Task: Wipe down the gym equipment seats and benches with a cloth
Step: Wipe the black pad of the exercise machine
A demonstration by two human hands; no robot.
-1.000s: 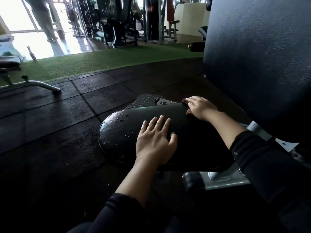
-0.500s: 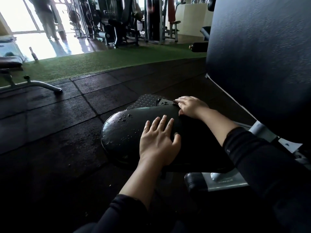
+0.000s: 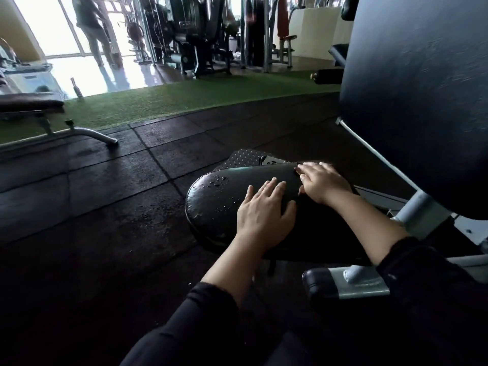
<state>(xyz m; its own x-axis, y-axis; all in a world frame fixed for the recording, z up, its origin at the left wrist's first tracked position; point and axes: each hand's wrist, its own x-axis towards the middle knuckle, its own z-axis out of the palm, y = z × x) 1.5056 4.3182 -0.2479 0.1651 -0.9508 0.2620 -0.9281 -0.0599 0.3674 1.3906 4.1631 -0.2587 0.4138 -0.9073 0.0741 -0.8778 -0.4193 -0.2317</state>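
Currently left hand [image 3: 264, 216] flat on seat [image 3: 219, 204]; right hand [image 3: 320, 182] presses a dark cloth [image 3: 327, 215], barely distinguishable, at seat's far edge. Risk: droplets [image 3: 217, 180] near front get missed if strokes stop short.

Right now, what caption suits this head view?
Both hands, left hand and right hand, rest on a droplet-speckled black seat in a gym.

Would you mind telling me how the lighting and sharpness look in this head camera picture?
Head view: the windows are blown out and glare on the floor; the seat and hands sit in dim foreground; the backrest looks motion-smeared; wide-angle distortion bends the turf edge.
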